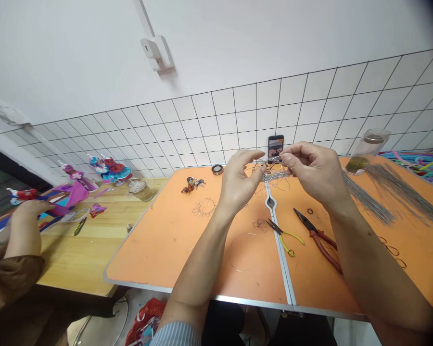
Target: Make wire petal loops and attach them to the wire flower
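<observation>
Above the orange table, I hold a tangle of thin silvery wire [273, 172] between my two hands. My left hand [238, 181] supports its left side with thumb and fingers curved around it. Thumb and forefinger of my right hand [312, 174] pinch the wire at its right side. Behind the wire stands a phone [275, 143] with a lit screen. Closer to me lie small yellow-handled pliers [282, 235] and larger red-handled pliers [319, 240]. A ring of looped wire [204, 207] lies left of my left forearm, near a bunch of keys [195, 183].
Bundles of cut wire [406, 192] lie right, near a glass jar [368, 151] and coloured pipe cleaners [418, 161]. A tape roll [217, 169] sits at the back. Left, another person's hand [31, 209] works at a wooden table [94, 259] with colourful figures [110, 169].
</observation>
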A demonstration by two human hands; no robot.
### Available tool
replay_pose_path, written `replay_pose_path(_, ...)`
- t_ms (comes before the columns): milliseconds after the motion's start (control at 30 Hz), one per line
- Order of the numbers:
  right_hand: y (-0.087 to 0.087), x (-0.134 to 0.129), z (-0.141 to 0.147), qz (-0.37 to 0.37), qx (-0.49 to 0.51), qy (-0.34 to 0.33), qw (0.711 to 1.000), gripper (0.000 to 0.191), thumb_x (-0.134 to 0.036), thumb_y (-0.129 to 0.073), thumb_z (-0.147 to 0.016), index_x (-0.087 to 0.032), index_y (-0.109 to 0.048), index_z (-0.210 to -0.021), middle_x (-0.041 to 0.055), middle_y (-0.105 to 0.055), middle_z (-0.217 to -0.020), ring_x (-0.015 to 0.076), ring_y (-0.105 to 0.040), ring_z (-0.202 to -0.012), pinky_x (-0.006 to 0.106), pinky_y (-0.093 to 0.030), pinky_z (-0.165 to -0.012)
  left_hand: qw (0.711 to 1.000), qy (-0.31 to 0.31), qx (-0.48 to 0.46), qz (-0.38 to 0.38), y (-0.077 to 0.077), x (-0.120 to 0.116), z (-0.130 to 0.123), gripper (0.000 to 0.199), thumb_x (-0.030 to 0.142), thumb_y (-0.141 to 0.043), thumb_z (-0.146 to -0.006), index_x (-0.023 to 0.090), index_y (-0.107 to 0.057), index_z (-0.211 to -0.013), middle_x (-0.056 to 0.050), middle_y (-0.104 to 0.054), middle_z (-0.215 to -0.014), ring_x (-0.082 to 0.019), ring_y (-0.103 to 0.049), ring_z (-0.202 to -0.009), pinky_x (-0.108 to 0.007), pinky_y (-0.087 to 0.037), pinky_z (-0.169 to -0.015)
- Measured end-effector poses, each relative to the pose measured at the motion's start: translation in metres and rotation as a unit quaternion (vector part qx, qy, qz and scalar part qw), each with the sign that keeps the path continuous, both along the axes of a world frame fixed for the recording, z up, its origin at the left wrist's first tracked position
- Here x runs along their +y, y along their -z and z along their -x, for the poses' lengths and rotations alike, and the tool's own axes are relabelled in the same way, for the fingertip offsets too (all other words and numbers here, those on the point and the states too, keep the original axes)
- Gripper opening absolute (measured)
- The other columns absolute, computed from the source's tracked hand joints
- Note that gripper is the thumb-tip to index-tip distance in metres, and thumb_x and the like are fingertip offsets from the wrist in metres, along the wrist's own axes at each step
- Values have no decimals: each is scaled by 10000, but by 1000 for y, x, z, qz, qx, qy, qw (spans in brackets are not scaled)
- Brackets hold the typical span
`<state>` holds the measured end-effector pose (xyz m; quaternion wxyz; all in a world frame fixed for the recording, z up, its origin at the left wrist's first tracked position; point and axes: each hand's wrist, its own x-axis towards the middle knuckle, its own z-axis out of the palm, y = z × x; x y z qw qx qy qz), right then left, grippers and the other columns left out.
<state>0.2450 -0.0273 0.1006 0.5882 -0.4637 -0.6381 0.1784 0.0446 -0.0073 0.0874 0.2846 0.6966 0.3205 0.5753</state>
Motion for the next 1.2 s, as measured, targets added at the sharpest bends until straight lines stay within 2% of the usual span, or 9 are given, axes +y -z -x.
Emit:
replay_pose_path(167,0,-1,2,33,12,-42,999,186,-367,-805,-991,-181,-820,-992,47,-764,-891,92,-644,-674,232,-563,-646,999,44,-20,25,6,5,-7,60,264,-804,-965,240,-857,-953,-46,-774,-972,-186,-658,-904,-330,-487,-834)
replay_pose_path(333,-2,-3,0,51,13,-54,997,466,-625,-732,-1061,-170,-824,-1098,82,-782,-958,111,-693,-738,235,-578,-667,999,-6,-34,22,6,7,-9,95,210,-772,-938,200,-815,-855,-23,-756,-843,-145,-636,-794,-310,-499,-777)
replay_pose_path(400,-4,-5,0,44,-7,-49,998,500,-659,-718,-1060,-175,-825,-1129,87,-792,-995,121,-709,-773,241,-581,-692,998,-26,-43,29,6,8,-7,98,214,-769,-937,196,-806,-848,-22,-771,-840,-139,-645,-787,-306,-507,-770)
replay_pose_path(533,-6,-8,4,50,-42,-23,998,336,-502,-821,-983,-178,-826,-1068,70,-788,-942,136,-698,-784,254,-571,-701,996,-38,-69,40,5,9,-5,88,242,-774,-934,198,-804,-864,-25,-787,-850,-135,-658,-784,-299,-524,-767)
replay_pose_path(700,-6,-7,5,46,-12,-21,999,224,-395,-785,-970,-171,-796,-955,60,-749,-865,124,-648,-726,263,-566,-676,992,-11,-87,87,2,8,-4,96,271,-793,-900,194,-789,-842,-22,-765,-811,-123,-636,-739,-278,-514,-715)
replay_pose_path(900,-5,-5,3,33,1,-31,999,225,-399,-782,-967,-176,-783,-943,55,-713,-837,117,-593,-706,261,-538,-647,983,48,-77,157,-2,8,-2,102,280,-808,-856,194,-815,-910,-23,-762,-815,-129,-654,-740,-269,-506,-682)
replay_pose_path(1100,-6,-7,2,45,-30,-20,998,259,-436,-761,-993,-180,-795,-976,45,-694,-823,109,-553,-683,262,-471,-622,990,29,-48,132,-1,8,-1,182,366,-825,-881,196,-813,-815,-28,-766,-834,-141,-636,-808,-296,-513,-785)
replay_pose_path(1200,-6,-9,2,51,-66,-16,996,266,-441,-744,-1012,-184,-803,-979,38,-693,-814,108,-561,-694,263,-446,-631,989,36,-44,135,-2,6,-1,207,396,-856,-872,192,-824,-854,-32,-770,-881,-135,-604,-813,-293,-489,-780)
